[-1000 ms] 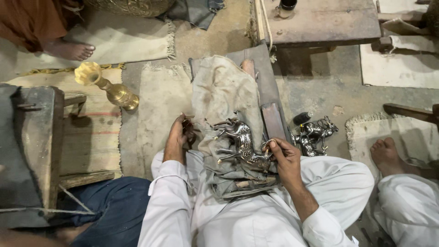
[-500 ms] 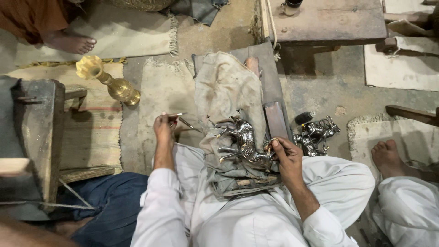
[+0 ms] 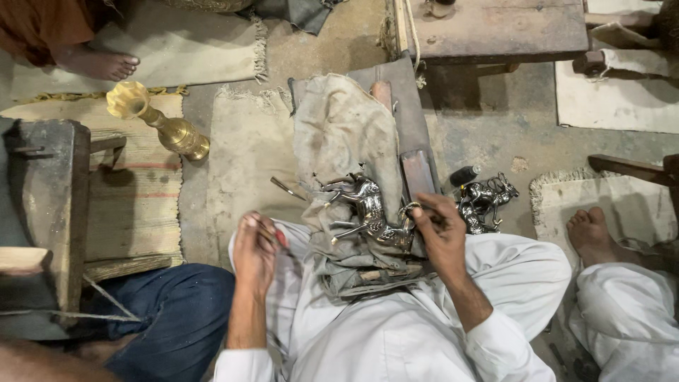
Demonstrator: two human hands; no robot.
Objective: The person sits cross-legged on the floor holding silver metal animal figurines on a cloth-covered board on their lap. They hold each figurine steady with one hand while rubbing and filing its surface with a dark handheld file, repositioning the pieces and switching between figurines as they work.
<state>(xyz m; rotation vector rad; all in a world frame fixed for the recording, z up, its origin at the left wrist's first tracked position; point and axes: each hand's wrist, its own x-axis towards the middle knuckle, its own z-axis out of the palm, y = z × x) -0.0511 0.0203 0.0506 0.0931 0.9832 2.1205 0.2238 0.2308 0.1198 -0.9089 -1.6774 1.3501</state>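
I see a shiny silver metal horse figure [image 3: 368, 209] on dull, grimy cloth [image 3: 339, 134], a glossy brass vase [image 3: 159, 120] on a rough woven mat [image 3: 134, 205], and worn wood planks [image 3: 495, 28].

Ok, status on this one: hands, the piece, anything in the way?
Left hand holds a thin tool. Right hand grips the silver horse at its head end. Horse lies on a cloth over the lap. Nothing between hands and horse.

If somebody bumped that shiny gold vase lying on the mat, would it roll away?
Probably a little. The gold metal vase lies on its side with a round belly, so it may roll, but its flared mouth would likely swing it in a curve. The woven striped mat under it looks rough, which should slow it. It looks like solid metal, so likely stiff and heavy.
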